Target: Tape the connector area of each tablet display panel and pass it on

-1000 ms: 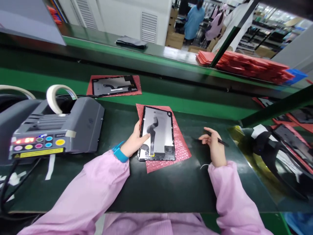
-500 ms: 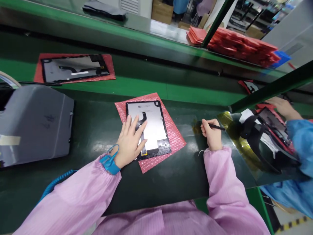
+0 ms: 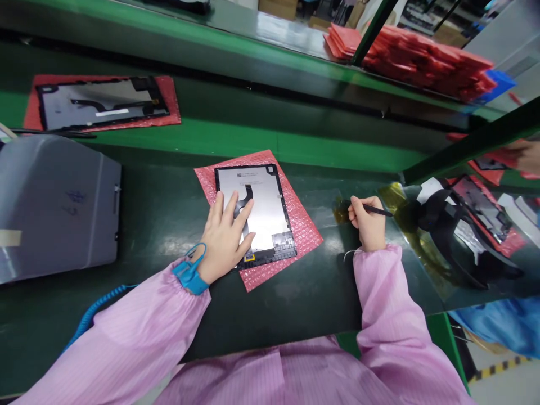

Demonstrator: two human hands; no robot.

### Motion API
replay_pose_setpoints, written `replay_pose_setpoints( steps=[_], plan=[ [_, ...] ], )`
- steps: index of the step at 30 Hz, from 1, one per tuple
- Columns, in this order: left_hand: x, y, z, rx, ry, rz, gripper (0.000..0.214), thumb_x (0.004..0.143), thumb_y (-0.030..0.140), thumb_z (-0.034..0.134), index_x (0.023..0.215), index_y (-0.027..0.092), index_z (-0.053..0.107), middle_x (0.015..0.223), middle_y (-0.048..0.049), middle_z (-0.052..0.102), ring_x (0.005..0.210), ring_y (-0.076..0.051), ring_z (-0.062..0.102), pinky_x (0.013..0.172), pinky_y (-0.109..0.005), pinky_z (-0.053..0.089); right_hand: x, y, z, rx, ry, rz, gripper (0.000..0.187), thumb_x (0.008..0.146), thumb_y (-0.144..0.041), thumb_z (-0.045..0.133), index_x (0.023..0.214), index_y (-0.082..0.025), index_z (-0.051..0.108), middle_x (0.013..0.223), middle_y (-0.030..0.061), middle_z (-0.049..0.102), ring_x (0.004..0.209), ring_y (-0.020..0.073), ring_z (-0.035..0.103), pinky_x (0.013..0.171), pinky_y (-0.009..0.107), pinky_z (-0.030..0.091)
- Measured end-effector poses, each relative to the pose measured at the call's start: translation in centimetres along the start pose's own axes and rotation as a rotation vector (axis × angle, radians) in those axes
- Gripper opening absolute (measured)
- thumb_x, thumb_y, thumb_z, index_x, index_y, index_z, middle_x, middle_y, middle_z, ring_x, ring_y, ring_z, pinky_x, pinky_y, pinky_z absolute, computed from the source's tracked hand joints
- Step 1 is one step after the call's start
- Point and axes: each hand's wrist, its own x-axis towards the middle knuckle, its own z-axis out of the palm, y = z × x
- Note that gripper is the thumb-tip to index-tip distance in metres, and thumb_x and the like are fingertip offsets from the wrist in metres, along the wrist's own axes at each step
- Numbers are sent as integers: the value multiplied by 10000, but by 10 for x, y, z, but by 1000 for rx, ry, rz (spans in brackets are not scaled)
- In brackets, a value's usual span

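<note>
At the far left stands a grey machine (image 3: 54,208), its side bearing blue handwritten marks (image 3: 73,197) that I cannot make out and a plain cream tape patch (image 3: 10,237). Behind it, on the green ledge (image 3: 236,138), a second panel (image 3: 63,109) lies on red wrap (image 3: 175,107), with a white strip (image 3: 112,113) showing no readable text. Next, the left hand (image 3: 221,239), wearing a blue wristband (image 3: 192,275), rests palm down with fingers spread on the display panel (image 3: 265,214). That panel lies on a red bubble sleeve (image 3: 306,230) on the counter (image 3: 295,315); near its top edge are a small dark square code (image 3: 239,175) and faint print, too small to read. Further right, the right hand (image 3: 370,225) pinches a black pen-like tool (image 3: 377,210), its tip end at a piece of amber film (image 3: 340,214). Beyond lie a yellow film strip (image 3: 422,247), a black strap (image 3: 439,225) and a third panel (image 3: 481,202). At the right edge, another person's hand (image 3: 529,156) is blurred.
</note>
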Motion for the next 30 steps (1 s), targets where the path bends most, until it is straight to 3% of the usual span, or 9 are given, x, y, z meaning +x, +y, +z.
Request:
replay_pose_setpoints(
  steps=[12,18,30],
  plan=[
    [2,3,-1,14,-28,-20,613,1021,411,498,1594,213,408,1704,-167,329,1601,-489,166,1247,-669,282,5,4,0,-44,-39,1,444,764,-518,842,773,-237,500,588,-41,634,394,71,472,332,183,303],
    [1,2,1,-2,-14,-23,582,1024,427,499,1560,209,438,1698,-160,342,1607,-473,159,1254,-661,275,-5,-5,9,-40,8,-81,454,790,-554,820,803,-241,491,596,-45,639,419,77,500,349,176,330],
    [3,2,-2,6,-25,-6,555,1026,425,490,1518,170,471,1668,-199,369,1592,-494,186,1240,-678,297,2,3,-1,-46,-2,-29,425,783,-491,841,813,-233,505,624,-41,651,407,71,498,326,171,311]
  ],
)
